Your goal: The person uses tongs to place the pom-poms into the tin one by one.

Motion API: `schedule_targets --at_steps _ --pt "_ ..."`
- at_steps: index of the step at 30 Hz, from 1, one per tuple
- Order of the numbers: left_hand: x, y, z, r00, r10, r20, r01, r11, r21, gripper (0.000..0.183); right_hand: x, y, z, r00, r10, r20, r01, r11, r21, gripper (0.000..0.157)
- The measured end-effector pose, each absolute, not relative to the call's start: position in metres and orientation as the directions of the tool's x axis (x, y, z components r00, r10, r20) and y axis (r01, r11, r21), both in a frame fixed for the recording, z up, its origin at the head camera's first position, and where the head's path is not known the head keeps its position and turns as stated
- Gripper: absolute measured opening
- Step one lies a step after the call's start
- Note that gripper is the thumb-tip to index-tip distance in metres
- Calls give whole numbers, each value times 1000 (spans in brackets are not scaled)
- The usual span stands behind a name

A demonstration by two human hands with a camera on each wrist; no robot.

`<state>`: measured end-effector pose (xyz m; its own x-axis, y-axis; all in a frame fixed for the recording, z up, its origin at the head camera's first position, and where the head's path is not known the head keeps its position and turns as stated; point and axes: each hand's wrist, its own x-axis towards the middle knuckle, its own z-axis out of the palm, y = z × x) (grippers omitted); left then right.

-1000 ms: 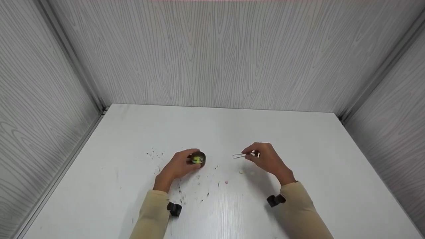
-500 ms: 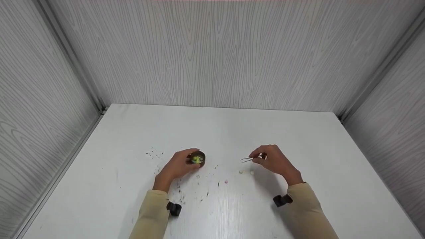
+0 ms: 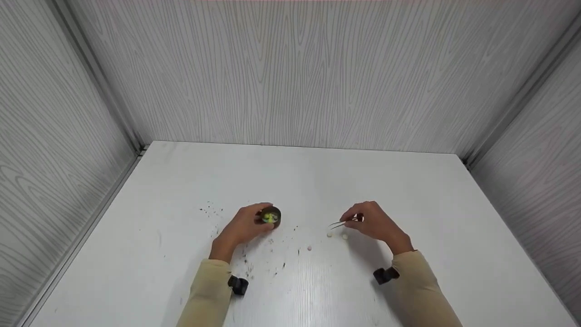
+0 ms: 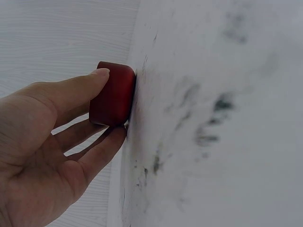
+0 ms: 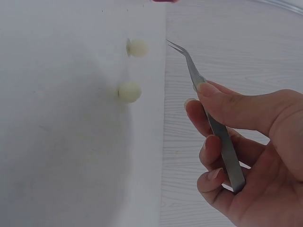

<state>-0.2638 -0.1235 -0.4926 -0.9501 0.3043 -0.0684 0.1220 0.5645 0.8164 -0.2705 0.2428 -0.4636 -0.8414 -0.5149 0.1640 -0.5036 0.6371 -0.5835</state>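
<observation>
My left hand (image 3: 245,225) grips a small round cup (image 3: 277,223), dark in the head view and red in the left wrist view, where the cup (image 4: 113,94) stands on the table between thumb and fingers. Small yellow and green pieces (image 3: 270,217) lie inside it. My right hand (image 3: 370,220) pinches bent-tip metal tweezers (image 5: 222,137) between thumb and fingers, the tips slightly apart with nothing between them. Close below the tips in the head view lie two pale, cream-coloured balls, a left ball (image 3: 329,235) and a right ball (image 3: 345,236).
A small pink ball (image 3: 309,248) lies on the white table (image 3: 408,190) between the hands, nearer the front. Dark specks and smudges (image 3: 247,268) mark the surface around the left hand. Grey wood-grain panels (image 3: 290,72) enclose the back and both sides.
My right hand has moved right and towards the front, then lowered the tweezers towards the pale balls. The left hand and the cup have stayed in place.
</observation>
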Motion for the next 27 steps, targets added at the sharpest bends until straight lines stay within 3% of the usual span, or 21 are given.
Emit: schedule_targets --at_steps 14,27 --pt "-265 -124 -494 -950 303 -74 117 566 816 58 -271 243 -467 -856 -507 97 -462 668 -584 14" --pt "-265 -123 -494 -949 304 -79 106 547 830 59 -271 246 -469 -853 -511 110 -471 660 -585 13"
